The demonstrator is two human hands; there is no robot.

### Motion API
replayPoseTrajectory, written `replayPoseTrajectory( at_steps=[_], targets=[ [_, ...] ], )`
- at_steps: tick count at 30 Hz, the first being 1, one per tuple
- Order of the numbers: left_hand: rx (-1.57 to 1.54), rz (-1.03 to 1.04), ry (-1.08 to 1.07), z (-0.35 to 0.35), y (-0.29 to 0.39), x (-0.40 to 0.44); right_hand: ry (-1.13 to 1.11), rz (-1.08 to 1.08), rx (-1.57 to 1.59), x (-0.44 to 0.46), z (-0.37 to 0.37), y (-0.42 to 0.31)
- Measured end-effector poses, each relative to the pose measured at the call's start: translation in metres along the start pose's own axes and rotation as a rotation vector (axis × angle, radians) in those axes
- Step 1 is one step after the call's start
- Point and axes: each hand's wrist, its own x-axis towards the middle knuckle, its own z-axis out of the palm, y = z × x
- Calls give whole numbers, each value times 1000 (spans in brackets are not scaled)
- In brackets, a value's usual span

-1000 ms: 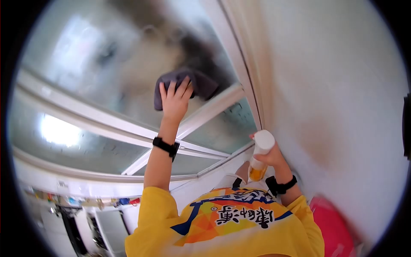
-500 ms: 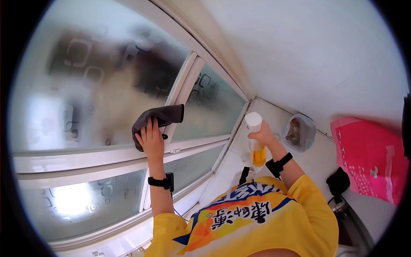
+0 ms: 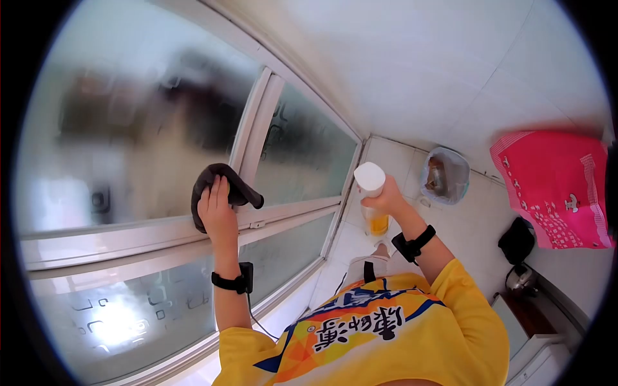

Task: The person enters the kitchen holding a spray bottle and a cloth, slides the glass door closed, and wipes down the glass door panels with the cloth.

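Note:
My left hand [image 3: 218, 207] presses a dark grey cloth [image 3: 243, 192] against the sliding door's white frame and frosted glass [image 3: 154, 141]. Its fingers lie close together over the cloth, and one end of the cloth sticks out to the right. Away from the door, my right hand [image 3: 387, 198] is wrapped round a spray bottle [image 3: 378, 224] with a broad white head. Yellow-orange liquid shows in the clear lower part. The fingers cover its neck, so the trigger is mostly hidden.
A lined waste bin [image 3: 445, 175] stands on the tiled floor by the white wall [image 3: 438, 71]. A pink bag [image 3: 557, 193] hangs at the right, above a black item [image 3: 517, 240] and a metal kettle-like object [image 3: 521, 280]. A lower glass panel [image 3: 129, 321] sits beneath the door rail.
The view has shifted slightly. My left hand and the cloth sit a little further left, and the cloth's right end now droops lower. My right hand still holds the bottle.

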Motion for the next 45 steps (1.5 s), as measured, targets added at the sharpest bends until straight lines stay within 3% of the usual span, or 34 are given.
replayPoseTrajectory(
  at_steps=[3, 6, 9, 14, 18, 22, 25, 29, 30, 34, 42, 45],
  targets=[
    [17, 227, 77, 20, 16, 5, -40, -45, 16, -11, -16, -14],
    [20, 364, -271, 57, 65, 15, -97, -82, -164, -25, -44, -10],
    [354, 244, -445, 136, 71, 2, -105, -60, -262, -43, -76, 4],
    [386, 269, -389, 183, 92, 74, -70, 35, -369, -66, -133, 10],
    [605, 264, -284, 204, 113, 130, -22, 63, -377, -65, -145, 22],
    [711, 291, -275, 189, 95, 116, -61, -5, -328, -50, -137, 17],
    [680, 335, -434, 139, 77, 72, -148, -39, -257, -41, -120, 13],
    [597, 217, -647, 103, 46, -44, -245, -138, -175, -25, -106, 5],
    [606, 208, -614, 103, 33, -86, -268, -141, -154, -24, -103, 7],
    [449, 12, -692, 89, 45, -95, -319, -146, -183, -30, -101, 12],
    [542, 71, -545, 155, 106, 45, -201, -53, -274, -65, -148, 26],
    [626, 150, -354, 199, 122, 87, -53, -49, -152, -78, -174, 32]
  ],
)
